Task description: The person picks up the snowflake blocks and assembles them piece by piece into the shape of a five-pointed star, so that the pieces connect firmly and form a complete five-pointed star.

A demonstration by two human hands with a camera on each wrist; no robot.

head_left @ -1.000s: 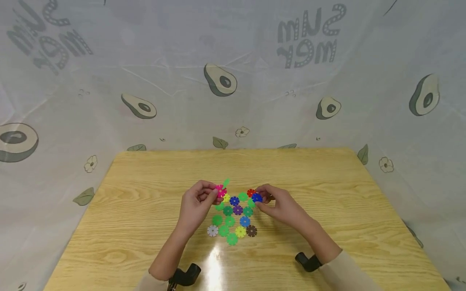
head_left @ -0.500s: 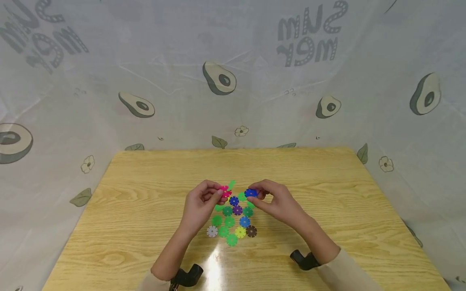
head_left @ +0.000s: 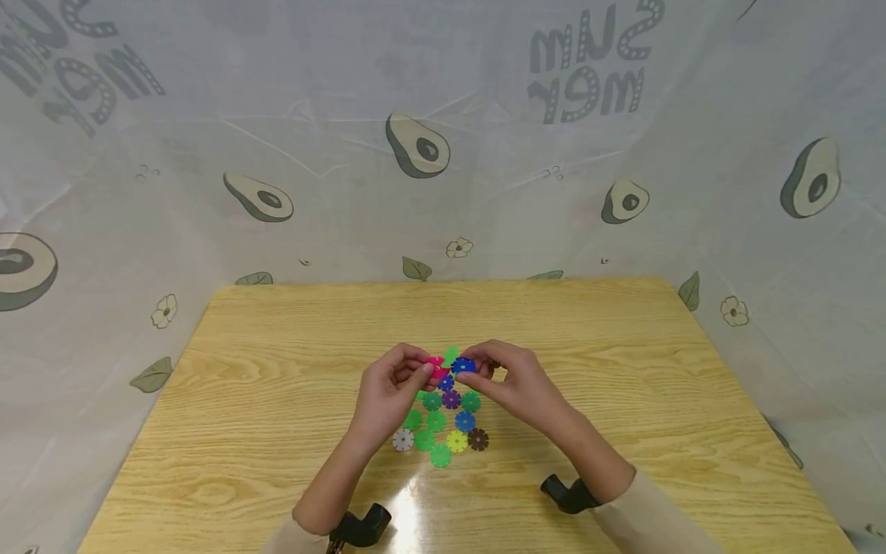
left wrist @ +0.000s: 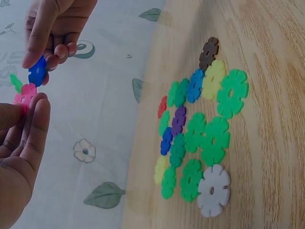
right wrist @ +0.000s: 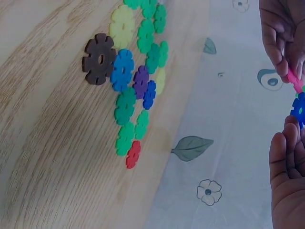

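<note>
Obs.: I find L hand [head_left: 388, 391] and R hand [head_left: 517, 382], fingers closed to a pinch, holding pink disc [left wrist: 28, 90] and blue disc [left wrist: 39, 76] resp. above table [head_left: 277, 331]; near-edge grips, I judge, to leave far edges free.

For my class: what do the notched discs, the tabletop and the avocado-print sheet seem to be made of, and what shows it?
Notched discs: probably plastic, mostly matte; solid colours, regular clean slots.
Tabletop: wood or wood-look laminate, glossy; grain lines and a bright reflection.
Avocado-print sheet: fabric or plastic film, hard to tell, perhaps slightly sheeny; creases catch light.
</note>
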